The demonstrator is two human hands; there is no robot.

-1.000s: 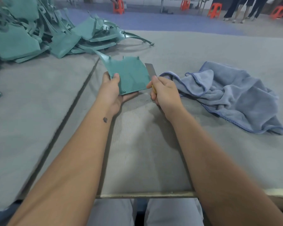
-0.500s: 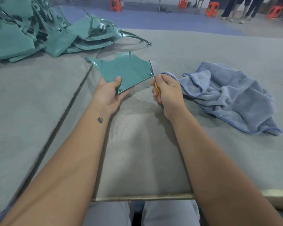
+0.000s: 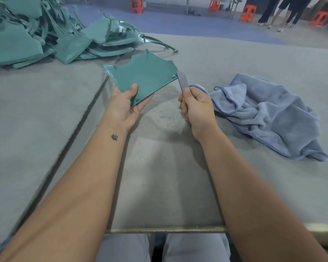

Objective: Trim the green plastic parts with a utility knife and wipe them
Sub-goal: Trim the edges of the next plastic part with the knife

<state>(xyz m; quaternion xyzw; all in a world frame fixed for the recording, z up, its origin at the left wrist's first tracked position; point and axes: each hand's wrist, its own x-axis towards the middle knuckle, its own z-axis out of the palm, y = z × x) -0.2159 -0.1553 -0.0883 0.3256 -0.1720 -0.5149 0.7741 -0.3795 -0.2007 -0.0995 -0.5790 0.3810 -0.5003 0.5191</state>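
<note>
Grey felt-covered tabletop underneath, with a dark seam running diagonally past the left forearm. One green plastic part held just above it, tilted, near corner pinched in the left hand, thumb on top and fingers curled beneath. One utility knife clamped in the right hand, fingers wrapped round the yellow handle, thumb up along the blade; blade tip touching the part's right edge beside a small screw boss. Fine green shavings scattered on the felt between the two hands. One blue cloth crumpled just right of the right hand, touching it at the knuckles. One heap of green parts well beyond the left hand, too tangled to count. Four orange stools on the floor far past both hands, and the legs of two or three standing people at top right. Two knees in grey trousers below the tabletop's near edge.
</note>
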